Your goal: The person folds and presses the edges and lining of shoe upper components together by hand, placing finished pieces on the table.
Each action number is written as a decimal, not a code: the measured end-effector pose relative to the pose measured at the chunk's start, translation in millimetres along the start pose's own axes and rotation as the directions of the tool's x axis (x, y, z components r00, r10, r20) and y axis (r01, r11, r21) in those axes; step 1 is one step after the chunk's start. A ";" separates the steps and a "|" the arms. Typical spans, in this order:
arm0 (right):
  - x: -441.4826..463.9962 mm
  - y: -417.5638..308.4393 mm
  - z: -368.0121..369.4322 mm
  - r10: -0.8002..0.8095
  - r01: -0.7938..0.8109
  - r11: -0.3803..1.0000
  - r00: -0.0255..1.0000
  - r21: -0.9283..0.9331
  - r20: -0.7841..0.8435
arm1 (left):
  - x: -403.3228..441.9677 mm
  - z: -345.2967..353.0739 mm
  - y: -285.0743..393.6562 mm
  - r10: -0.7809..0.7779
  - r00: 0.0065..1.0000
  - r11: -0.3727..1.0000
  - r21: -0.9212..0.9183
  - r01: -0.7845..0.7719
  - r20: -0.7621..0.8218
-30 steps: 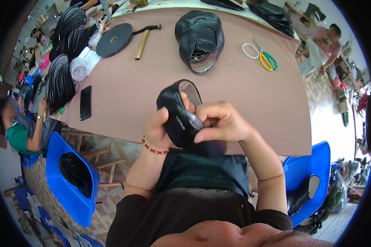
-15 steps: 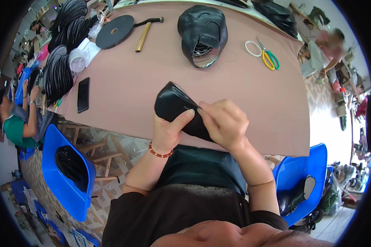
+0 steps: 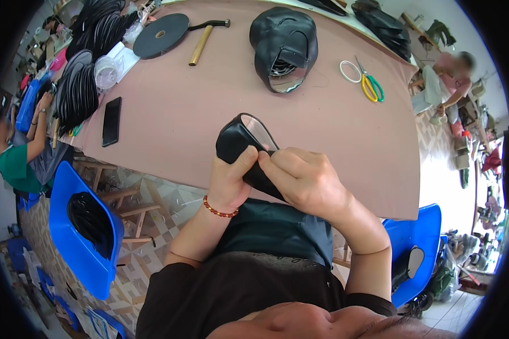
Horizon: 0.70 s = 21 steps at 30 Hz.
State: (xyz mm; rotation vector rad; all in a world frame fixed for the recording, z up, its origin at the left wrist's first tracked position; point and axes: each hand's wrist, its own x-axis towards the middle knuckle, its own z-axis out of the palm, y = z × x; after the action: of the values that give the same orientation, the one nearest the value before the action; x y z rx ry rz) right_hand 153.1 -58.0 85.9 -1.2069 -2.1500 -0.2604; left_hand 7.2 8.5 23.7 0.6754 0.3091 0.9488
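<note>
Above the near edge of the table I hold a black leather shoe upper [image 3: 232, 138] in both hands. Its opening faces up and right, showing a pale pinkish lining. My left hand [image 3: 230, 176] is wrapped round the upper's left side, thumb pressed on the leather. My right hand [image 3: 310, 179] pinches the upper's edge, its fingertips close to the left thumb. The lower part of the upper is partly hidden by my hands. Farther off on the table stands a nested stack of similar black uppers [image 3: 283, 42].
On the table [image 3: 169, 124] lie a hammer [image 3: 201, 45], a black tape roll [image 3: 167, 35], a phone [image 3: 112, 121], a white ring [image 3: 350, 71] and scissors [image 3: 371, 87]. Blue bins [image 3: 76, 248] [image 3: 427, 226] flank me. Two other people sit left and right.
The upper has turned and opened, so its pale lining now shows. My right hand has shifted slightly left and down along the edge, nearer the left thumb. The camera view has shifted slightly.
</note>
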 end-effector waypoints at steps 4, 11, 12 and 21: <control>-6.7 -2.7 7.1 0.164 -0.164 0.972 0.986 0.170 0.014 | 8.4 -5.6 6.4 -0.089 0.996 0.996 -0.031 0.088 -0.018; -39.2 30.4 32.9 0.174 -0.427 -0.381 0.838 0.820 0.517 | 18.0 -1.8 25.8 -0.197 0.975 0.979 0.082 0.189 0.104; -41.0 32.6 38.3 0.196 -0.429 -0.373 0.830 0.823 0.522 | 18.9 0.2 26.3 -0.201 0.978 0.975 0.109 0.194 0.062; -13.6 21.8 29.9 0.587 -0.453 0.281 0.779 0.846 0.222 | 9.7 -4.0 22.2 -0.051 0.997 0.999 0.010 0.050 0.057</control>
State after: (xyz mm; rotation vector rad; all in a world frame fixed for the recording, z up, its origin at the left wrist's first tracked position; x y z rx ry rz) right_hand 162.8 -41.4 51.5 -1.0861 -1.2451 0.9560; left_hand -3.8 27.0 35.7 0.6983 0.2784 0.8790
